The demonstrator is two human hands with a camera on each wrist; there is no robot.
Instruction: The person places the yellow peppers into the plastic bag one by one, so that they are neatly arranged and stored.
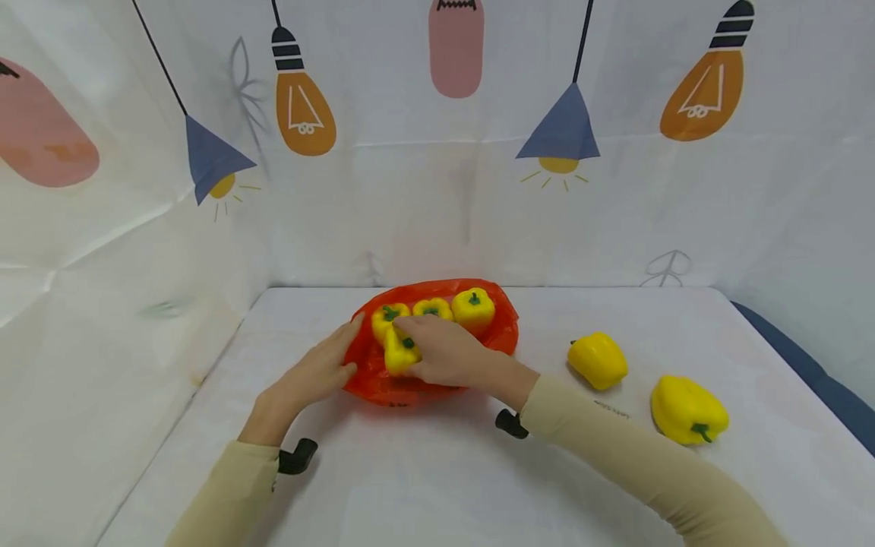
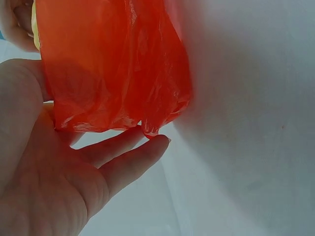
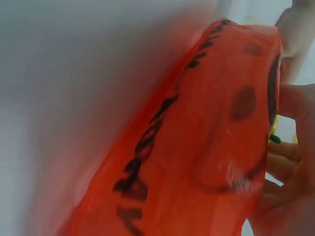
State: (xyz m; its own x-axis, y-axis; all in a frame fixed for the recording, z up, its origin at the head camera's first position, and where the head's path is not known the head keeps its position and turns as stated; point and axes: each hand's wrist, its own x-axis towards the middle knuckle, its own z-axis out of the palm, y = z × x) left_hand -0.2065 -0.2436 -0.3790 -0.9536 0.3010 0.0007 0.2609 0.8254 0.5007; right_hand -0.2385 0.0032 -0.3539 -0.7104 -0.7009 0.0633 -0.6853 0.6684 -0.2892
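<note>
A red plastic bag [image 1: 383,391] stands open on the white table, with three yellow bell peppers in it, one of them this pepper [image 1: 473,308]. My right hand [image 1: 447,351] reaches over the bag's near right side and grips another yellow bell pepper [image 1: 398,355] by its stem end, within the bag's mouth. In the right wrist view a green stem [image 3: 274,139] shows beside the fingers. At the bag's left side, my left hand [image 1: 316,372] rests with fingers straight and spread. The left wrist view shows those fingers [image 2: 133,167] touching the red plastic.
Two more yellow bell peppers lie on the table to the right: one nearer the bag [image 1: 598,361], the other pepper [image 1: 689,410] beyond my right forearm. A white cloth backdrop [image 1: 410,205] printed with lamps and bulbs rises behind the table.
</note>
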